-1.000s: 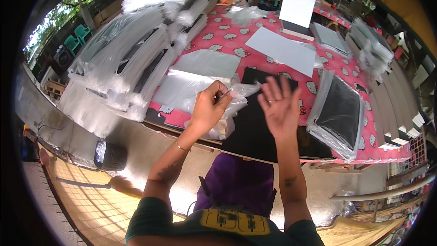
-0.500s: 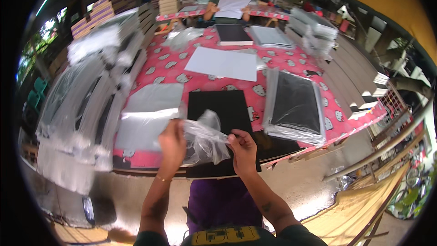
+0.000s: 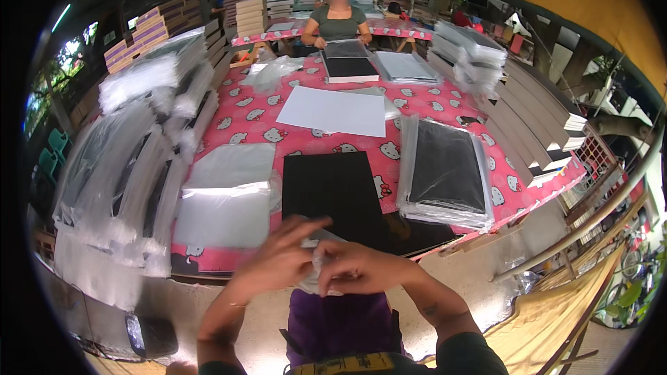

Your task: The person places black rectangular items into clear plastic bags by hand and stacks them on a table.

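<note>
My left hand (image 3: 274,260) and my right hand (image 3: 365,264) are close together at the table's front edge. Between them is bunched clear plastic film (image 3: 314,271). The fingers of my right hand curl in on the film. My left hand is smeared by motion, with some fingers stretched over the film, so its grip is unclear. Just beyond lies a flat black board (image 3: 330,184). To its left is a pile of clear plastic sleeves (image 3: 226,198). On its right, a stack of black sheets in clear plastic (image 3: 448,173) rests on the table.
A white sheet (image 3: 332,110) lies mid-table on the pink patterned cloth (image 3: 240,114). Tall plastic-wrapped stacks (image 3: 114,167) line the left side, and grey stacks (image 3: 524,121) the right. Across the table, a person (image 3: 338,24) handles a dark sheet above a black-topped stack (image 3: 349,69).
My hands have come together and moved nearer to me, gathering the stretched film into a bunch. The person opposite has swapped a white sheet for a dark one, lower down.
</note>
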Available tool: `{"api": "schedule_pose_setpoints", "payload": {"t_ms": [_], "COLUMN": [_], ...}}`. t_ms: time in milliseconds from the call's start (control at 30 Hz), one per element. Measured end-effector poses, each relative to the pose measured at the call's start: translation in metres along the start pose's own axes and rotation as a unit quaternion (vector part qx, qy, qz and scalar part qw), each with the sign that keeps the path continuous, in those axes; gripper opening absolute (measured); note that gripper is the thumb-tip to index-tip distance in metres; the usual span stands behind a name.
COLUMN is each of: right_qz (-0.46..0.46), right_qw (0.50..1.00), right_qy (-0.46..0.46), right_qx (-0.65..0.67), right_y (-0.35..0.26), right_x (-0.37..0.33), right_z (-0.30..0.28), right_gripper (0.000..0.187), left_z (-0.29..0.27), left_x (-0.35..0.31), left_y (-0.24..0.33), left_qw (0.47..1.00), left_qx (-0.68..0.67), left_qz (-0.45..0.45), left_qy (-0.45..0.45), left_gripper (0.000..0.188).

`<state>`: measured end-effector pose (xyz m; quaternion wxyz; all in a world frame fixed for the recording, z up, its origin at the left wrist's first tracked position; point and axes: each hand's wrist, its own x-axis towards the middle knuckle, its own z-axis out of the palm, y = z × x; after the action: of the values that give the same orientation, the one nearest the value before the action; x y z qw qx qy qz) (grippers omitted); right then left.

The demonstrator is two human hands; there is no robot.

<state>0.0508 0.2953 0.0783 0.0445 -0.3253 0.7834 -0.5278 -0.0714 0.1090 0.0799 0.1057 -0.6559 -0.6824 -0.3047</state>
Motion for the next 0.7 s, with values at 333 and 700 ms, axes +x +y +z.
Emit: {"api": "schedule_pose_setpoints", "payload": {"t_ms": [333,700], "right_qz": [0.073,-0.120], "right_qw": [0.653,0.846], "right_qy": [0.500,0.200], "right_qx": [-0.565,0.480], "right_y": [-0.004,0.027], "right_x": [-0.035,-0.063], "right_z": [-0.061,-0.062], "right_gripper": [0.032,0.060], "left_z": [-0.042,-0.036], "left_x": [0.007,0.002], "left_y": [-0.024,-0.026], "left_qw": [0.909,0.945], "left_qx": [0.340,-0.290], "left_qz": [-0.119,-0.141], "left_qy": [0.210,-0.046], "left_gripper": [0.062,0.031]}}
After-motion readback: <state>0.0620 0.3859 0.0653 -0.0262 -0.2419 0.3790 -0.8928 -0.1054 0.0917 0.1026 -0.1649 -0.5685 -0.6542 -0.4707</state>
